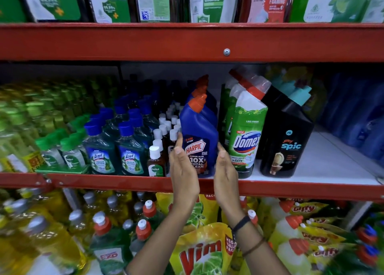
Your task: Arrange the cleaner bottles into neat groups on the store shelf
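Note:
A blue Harpic bottle (198, 133) with an orange cap stands at the front of the middle shelf (324, 158), with more Harpic bottles behind it. My left hand (182, 170) lies flat against its left side and my right hand (225, 170) against its right side, fingers straight, pressing rather than gripping. To the right stand a green and white Domex bottle (247, 133) and a black Spic bottle (286, 141), each with a row behind it. Left of the Harpic are small brown Dettol bottles (155, 160) and blue-capped Lizol bottles (131, 150).
The red shelf edge (124, 182) runs below my hands. White shelf space lies right of the Spic bottle, then blue bottles (357, 116) at the far right. Green-capped bottles (49, 150) fill the left. Vim pouches (203, 252) and dish-liquid bottles sit on the lower shelf.

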A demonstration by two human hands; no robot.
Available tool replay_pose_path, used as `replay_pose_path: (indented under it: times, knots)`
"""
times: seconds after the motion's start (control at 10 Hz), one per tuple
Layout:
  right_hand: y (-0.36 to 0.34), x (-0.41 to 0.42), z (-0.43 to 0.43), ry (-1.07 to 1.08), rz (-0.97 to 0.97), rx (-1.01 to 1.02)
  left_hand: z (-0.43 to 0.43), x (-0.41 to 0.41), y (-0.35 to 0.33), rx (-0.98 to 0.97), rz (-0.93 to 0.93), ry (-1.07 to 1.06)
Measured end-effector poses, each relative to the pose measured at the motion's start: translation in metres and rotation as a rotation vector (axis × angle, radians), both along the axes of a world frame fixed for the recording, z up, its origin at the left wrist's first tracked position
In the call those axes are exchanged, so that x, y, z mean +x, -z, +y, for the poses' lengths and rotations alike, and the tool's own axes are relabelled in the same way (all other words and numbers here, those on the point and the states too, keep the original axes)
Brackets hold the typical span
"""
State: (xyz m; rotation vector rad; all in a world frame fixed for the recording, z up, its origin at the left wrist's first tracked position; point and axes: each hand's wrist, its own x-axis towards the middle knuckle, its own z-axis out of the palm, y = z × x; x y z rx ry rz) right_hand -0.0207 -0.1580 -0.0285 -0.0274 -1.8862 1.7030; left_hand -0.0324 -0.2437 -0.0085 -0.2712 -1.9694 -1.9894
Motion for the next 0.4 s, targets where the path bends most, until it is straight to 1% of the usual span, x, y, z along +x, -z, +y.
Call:
replay_pose_path:
  times: [0.2,0.3,0.4]
  knots:
    - [0.000,0.001,-0.001,-0.004,-0.002,0.009,-0.003,-0.003,0.000,0.012,0.003,0.022]
    - [-0.004,0.005,0.001,0.089,0.007,0.076,0.001,0.007,-0.001,-0.058,0.068,-0.043]
    - [0.004,0.028,0.012,0.191,0.130,0.060,0.008,0.017,-0.004,-0.117,0.298,-0.103]
